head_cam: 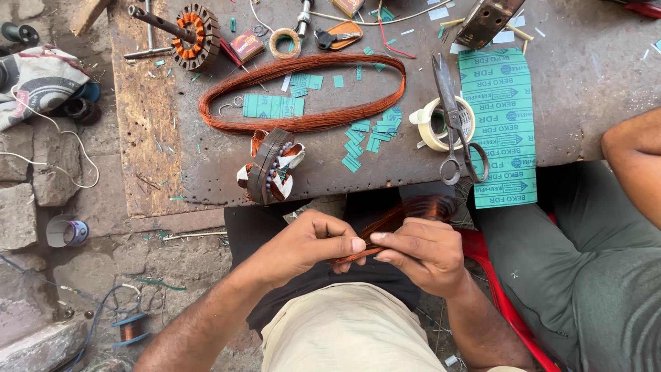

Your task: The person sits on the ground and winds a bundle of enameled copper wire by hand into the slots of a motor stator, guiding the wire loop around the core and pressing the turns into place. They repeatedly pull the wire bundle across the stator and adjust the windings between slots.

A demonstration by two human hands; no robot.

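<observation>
At the frame's lower centre the left hand (303, 246) and right hand (420, 251) met on a wire bundle (396, 224), below the bench (585, 103) edge. On the bench, a large wire loop (303, 93) lay upper centre, a wound stator (270, 165) just below it, scissors (456, 117) across a tape roll (437, 124) to the right, and a rotor (193, 34) at upper left.

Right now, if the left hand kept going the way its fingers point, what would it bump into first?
The left hand points right, so it would first meet the right hand, already fingertip to fingertip with it around the copper wire bundle.
</observation>
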